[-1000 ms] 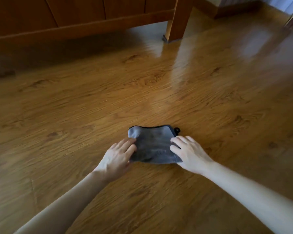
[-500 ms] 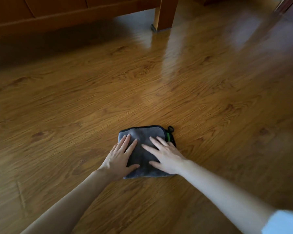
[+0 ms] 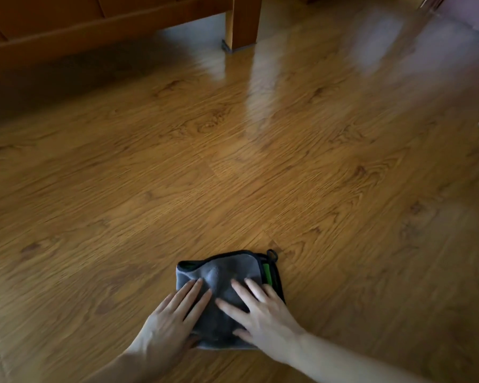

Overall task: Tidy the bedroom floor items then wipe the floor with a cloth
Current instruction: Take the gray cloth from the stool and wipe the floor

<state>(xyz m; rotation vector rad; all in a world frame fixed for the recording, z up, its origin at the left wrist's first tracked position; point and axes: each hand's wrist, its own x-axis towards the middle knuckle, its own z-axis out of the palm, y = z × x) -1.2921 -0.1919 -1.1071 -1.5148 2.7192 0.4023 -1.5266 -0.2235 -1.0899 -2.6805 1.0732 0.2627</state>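
Both hands are just pressed flat, fingers spread, nothing actually pinched: left hand (image 3: 172, 324) on the near-left part of the grey cloth (image 3: 221, 275), right hand (image 3: 263, 319) on its near-right part. Cloth's folded on the wood floor (image 3: 233, 175), with a green tag (image 3: 266, 273) and little black loop (image 3: 271, 254) at its right edge. Way further back there's a wooden furniture leg (image 3: 244, 20).
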